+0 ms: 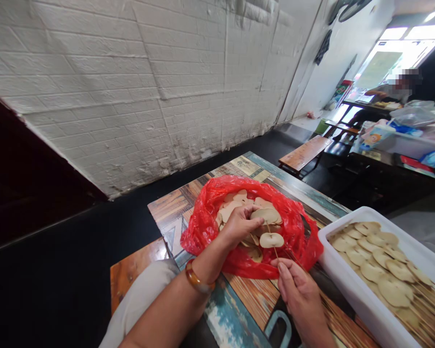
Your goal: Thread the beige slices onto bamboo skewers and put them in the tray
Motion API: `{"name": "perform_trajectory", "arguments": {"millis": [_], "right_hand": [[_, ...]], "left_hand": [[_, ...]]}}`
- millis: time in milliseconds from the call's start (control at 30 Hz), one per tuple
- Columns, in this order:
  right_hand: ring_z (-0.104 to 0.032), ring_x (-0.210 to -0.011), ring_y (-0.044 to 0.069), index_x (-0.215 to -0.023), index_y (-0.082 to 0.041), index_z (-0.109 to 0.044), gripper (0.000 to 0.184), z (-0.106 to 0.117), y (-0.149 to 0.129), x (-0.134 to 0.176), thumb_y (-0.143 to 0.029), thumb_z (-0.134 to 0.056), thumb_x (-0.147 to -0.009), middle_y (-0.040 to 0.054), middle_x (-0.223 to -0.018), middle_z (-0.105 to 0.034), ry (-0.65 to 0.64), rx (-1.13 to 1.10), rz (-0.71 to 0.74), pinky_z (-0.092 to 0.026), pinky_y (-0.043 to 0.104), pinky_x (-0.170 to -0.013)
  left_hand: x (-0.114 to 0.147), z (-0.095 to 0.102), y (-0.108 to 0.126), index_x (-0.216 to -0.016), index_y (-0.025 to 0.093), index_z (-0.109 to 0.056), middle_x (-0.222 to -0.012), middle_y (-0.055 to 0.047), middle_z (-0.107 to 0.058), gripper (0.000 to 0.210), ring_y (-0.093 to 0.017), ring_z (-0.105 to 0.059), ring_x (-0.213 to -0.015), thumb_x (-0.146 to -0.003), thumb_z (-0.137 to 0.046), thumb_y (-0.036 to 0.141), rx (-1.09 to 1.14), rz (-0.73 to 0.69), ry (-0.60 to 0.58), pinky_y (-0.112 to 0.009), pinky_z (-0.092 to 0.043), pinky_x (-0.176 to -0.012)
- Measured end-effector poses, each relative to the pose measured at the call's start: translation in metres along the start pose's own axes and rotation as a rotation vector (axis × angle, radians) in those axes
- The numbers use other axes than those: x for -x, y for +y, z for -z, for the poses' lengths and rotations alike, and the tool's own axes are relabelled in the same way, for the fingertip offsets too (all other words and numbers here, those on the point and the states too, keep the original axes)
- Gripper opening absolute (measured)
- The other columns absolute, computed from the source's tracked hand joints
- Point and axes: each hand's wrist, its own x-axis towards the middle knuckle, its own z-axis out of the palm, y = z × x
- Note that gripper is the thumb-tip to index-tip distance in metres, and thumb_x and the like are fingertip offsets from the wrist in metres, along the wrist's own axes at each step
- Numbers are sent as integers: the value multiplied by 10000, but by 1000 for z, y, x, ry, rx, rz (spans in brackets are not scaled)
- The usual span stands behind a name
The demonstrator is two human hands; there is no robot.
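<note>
My left hand (pixel 239 223) pinches a pale, flat, roundish food slice (pixel 269 215) above an open red plastic bag (pixel 202 210). Inside the bag lie many loose slices (pixel 229 211) of the same kind. With thumb and fingers closed, my right hand (pixel 297 286) grips a thin wooden skewer (pixel 276 252) at the bag's near edge. One slice (pixel 266 240) is threaded on that skewer, just below the slice in my left hand. Whether the skewer's tip enters the upper slice is hard to make out.
Right of the bag, a white plastic tub (pixel 355 282) holds rows of skewered slices (pixel 395 287). Everything rests on a patterned wooden table (pixel 235 302). Beyond are a wooden bench (pixel 304 153), a cluttered table (pixel 379 155) and a seated person (pixel 387 92). A white brick-pattern wall (pixel 130 96) runs along the left.
</note>
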Motion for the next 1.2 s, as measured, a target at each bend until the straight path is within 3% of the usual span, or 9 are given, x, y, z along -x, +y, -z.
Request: {"name": "perform_trajectory", "arguments": {"millis": [400, 600, 733, 1200], "right_hand": [[-326, -425, 89, -945, -159, -595, 400, 0, -5, 1, -526, -532, -799, -77, -483, -352, 19, 5, 8, -265, 193, -395], [-337, -437, 91, -927, -160, -597, 394, 1, -1, -1, -524, -558, -783, -72, -507, -360, 24, -34, -2, -271, 200, -405], [-318, -435, 80, -929, -163, -589, 372, 1, 0, -1, -507, -565, -791, -80, -503, -344, 11, -58, -11, -251, 188, -405], [-334, -442, 89, -891, -168, -607, 394, 1, -5, -1, -539, -574, -763, -64, -518, -379, 19, -17, -21, -272, 199, -412]], "left_hand": [[5, -4, 1, -921, 124, -615, -762, -20, -632, 403, -111, -563, -613, -588, -751, 305, 113, 78, -40, -223, -431, -603], [2, 0, -3, -926, 119, -636, -759, -27, -622, 390, -97, -539, -610, -632, -717, 362, 113, 42, 3, -179, -350, -504], [2, -1, -2, -877, 117, -632, -719, -7, -597, 393, -68, -480, -555, -585, -745, 354, 132, 51, 45, -174, -327, -476], [3, -2, 3, -830, 127, -620, -707, -5, -607, 330, -95, -515, -613, -563, -728, 289, 82, 36, 83, -201, -377, -582]]}}
